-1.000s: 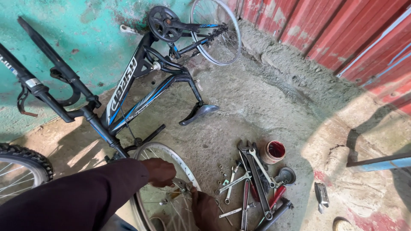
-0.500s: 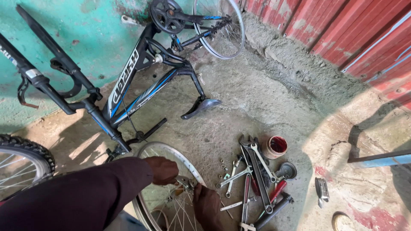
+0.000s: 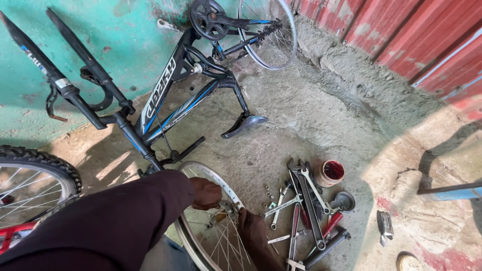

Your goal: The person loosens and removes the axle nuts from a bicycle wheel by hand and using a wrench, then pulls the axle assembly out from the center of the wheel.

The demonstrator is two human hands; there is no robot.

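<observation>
1. on the rough grey concrete floor a black and blue bicycle frame stands upside down, resting on its saddle and handlebar end, so the fork legs point up and the axle slots are open from above.
2. close to the camera, a bare silver spoked wheel rim with no tyre stands upright between the person's arms, just beside the frame's head end; held this way its hub sits within reach of both hands.
3. the left hand, coming out of a dark maroon sleeve, is curled over the top of the rim, fingers together and gripping it, which looks like a steadying hold.
4. the right hand is down by the spokes near the hub; whether it is closed on something or only touching the spokes i cannot tell, since the wrist hides the fingers.
5. just to the right of the rim lies a loose heap of steel spanners and wrenches, with a few small nuts scattered beside them, all within arm's reach of the right hand.
6. beside the tools sits a small round tin with red inside, open at the top.
7. a tyred black wheel shows at the left edge, well apart from the tools, and the frame's own rear rim leans near the teal painted wall.
</observation>
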